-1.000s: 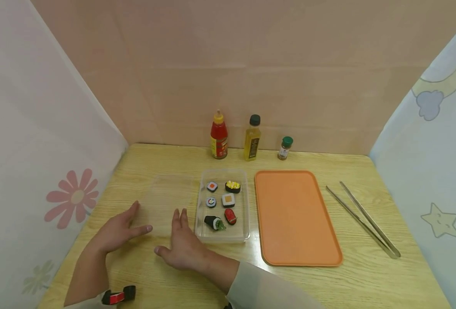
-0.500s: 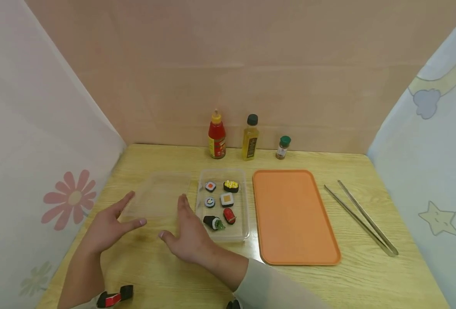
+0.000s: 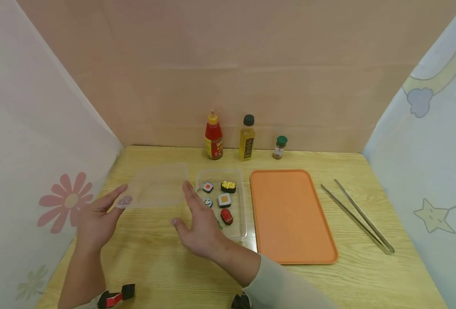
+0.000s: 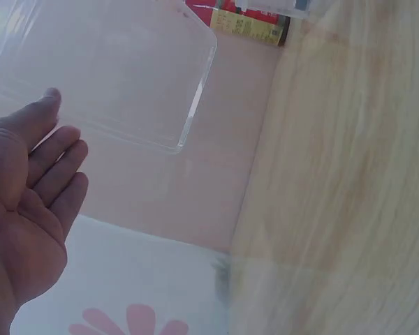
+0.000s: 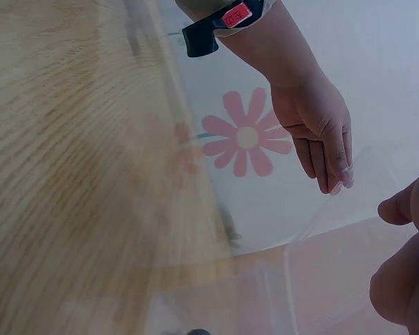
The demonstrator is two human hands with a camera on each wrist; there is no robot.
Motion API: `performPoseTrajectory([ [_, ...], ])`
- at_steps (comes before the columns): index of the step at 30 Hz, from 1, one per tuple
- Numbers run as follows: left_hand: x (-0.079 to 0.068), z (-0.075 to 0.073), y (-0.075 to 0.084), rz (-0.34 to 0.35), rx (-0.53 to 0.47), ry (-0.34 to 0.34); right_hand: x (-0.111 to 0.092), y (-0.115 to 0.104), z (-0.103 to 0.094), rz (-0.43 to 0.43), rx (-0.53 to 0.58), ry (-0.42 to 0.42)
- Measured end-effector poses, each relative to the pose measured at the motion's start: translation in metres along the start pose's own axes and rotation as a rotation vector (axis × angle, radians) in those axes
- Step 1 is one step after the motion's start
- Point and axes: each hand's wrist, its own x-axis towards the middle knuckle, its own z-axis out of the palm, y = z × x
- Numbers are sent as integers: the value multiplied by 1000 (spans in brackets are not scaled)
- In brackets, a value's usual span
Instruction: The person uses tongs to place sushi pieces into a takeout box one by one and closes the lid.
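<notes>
A clear plastic lid (image 3: 158, 185) is held tilted above the left part of the table. My left hand (image 3: 98, 221) pinches its near left corner between thumb and fingers; the left wrist view shows the lid (image 4: 126, 70) past the fingertips of the hand (image 4: 35, 188). On the lid's other side, my right hand (image 3: 205, 227) has its fingers extended and thumb spread, fingertips right at the lid's edge. Under and beyond that hand sits a clear plastic container (image 3: 244, 206) with several toy sushi pieces, including a red one (image 3: 226, 216); the hand partly hides the container's near left corner.
An orange tray (image 3: 293, 216) lies right of the container, with metal tongs (image 3: 361, 216) beyond it. Along the back stand a red sauce bottle (image 3: 214, 139), an oil bottle (image 3: 247, 139) and a small green-capped jar (image 3: 280, 148). Fabric walls enclose the wooden table.
The lid has risen from the table and tilted, with the left hand lifting its corner. The right hand has shifted right and up and now overlaps the container. The view has drifted slightly.
</notes>
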Motion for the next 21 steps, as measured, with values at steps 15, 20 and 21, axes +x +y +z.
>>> performPoseTrajectory([
  [15,14,25,29,540,-533,508,1,-5,-32,-335,-60,202],
  [20,15,30,51,707,-854,473,6,1,-43,-451,-125,312],
  [21,16,31,54,732,-891,467,7,2,-45,-460,-132,323],
])
